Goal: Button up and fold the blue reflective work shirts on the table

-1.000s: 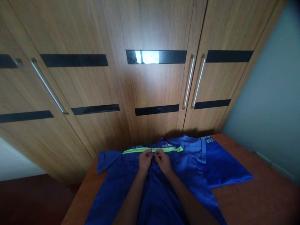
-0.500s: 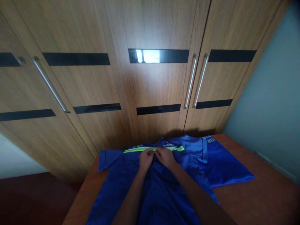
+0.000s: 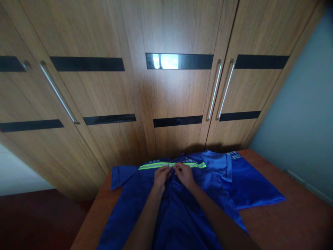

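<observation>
A blue short-sleeved work shirt [image 3: 135, 198] lies spread front up, its collar towards the wardrobe. A yellow-green and silver reflective stripe [image 3: 153, 166] crosses its chest, with white lettering above. Along the front opening, at the stripe's lower edge, my left hand [image 3: 161, 176] pinches the shirt's edge with bent fingers. Right beside it, my right hand [image 3: 183, 174] is closed on the other side of the opening, thumb and forefinger together. The fingertips of both hands almost meet, and the exact bit of cloth or button between them is too small to make out.
A folded shiny blue cloth or bag [image 3: 256, 184] with white lettering lies partly under the shirt's right sleeve. All this rests on a reddish-brown wooden table [image 3: 291, 222]. Behind stands a wooden wardrobe [image 3: 177, 93] with metal handles [image 3: 214, 90]. A pale wall [image 3: 301, 114] is at right.
Both hands stay at the same spot on the shirt front, with the fingers shifting slightly. The whole view has moved a little.
</observation>
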`<state>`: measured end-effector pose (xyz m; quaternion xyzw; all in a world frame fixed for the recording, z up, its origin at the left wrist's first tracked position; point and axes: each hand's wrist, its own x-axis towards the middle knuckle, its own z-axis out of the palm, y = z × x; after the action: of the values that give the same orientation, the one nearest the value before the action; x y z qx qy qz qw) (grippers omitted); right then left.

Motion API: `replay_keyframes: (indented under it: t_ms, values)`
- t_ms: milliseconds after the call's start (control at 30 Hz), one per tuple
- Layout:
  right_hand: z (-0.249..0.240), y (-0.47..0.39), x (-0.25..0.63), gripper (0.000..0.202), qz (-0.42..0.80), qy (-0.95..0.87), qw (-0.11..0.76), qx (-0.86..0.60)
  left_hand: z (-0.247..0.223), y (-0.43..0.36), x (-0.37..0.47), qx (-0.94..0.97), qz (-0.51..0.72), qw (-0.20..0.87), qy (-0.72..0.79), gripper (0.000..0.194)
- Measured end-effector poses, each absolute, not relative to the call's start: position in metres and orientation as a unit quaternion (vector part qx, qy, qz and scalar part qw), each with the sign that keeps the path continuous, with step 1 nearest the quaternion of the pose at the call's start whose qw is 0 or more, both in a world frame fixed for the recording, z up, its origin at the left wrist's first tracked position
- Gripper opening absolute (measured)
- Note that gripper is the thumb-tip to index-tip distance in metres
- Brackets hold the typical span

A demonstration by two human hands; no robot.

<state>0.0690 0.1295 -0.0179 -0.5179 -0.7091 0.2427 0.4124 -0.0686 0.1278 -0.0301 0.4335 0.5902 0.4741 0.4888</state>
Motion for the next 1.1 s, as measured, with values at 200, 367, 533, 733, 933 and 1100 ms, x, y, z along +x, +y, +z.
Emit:
replay_keyframes:
  t_ms: [200, 367, 533, 733, 933, 1100]
  values:
    - [-0.024, 0.142, 0.066, 0.037, 0.301, -0.678, 0.419, -0.524, -0.017, 0.125, -0.067, 0.528, 0.465, 0.391, 0.593, 0.015]
    - [-0.025, 0.142, 0.07, 0.034, 0.28, -0.705, 0.362, -0.542, -0.007, 0.119, -0.068, 0.618, 0.388, 0.239, 0.641, 0.019]
    - [-0.016, 0.151, 0.09, 0.022, 0.179, -0.731, 0.288, -0.593, 0.006, 0.117, -0.084, 0.674, 0.288, 0.108, 0.672, 0.023]
    - [-0.017, 0.141, 0.119, 0.036, 0.074, -0.779, 0.226, -0.58, 0.005, 0.119, -0.155, 0.699, 0.183, 0.012, 0.692, 0.051]
    - [-0.04, 0.116, 0.121, 0.047, 0.063, -0.841, 0.18, -0.506, -0.015, 0.089, -0.21, 0.684, 0.078, -0.002, 0.725, 0.066]
    - [-0.038, 0.13, 0.127, 0.051, 0.079, -0.866, 0.169, -0.463, -0.013, 0.063, -0.23, 0.684, 0.031, -0.003, 0.729, 0.067]
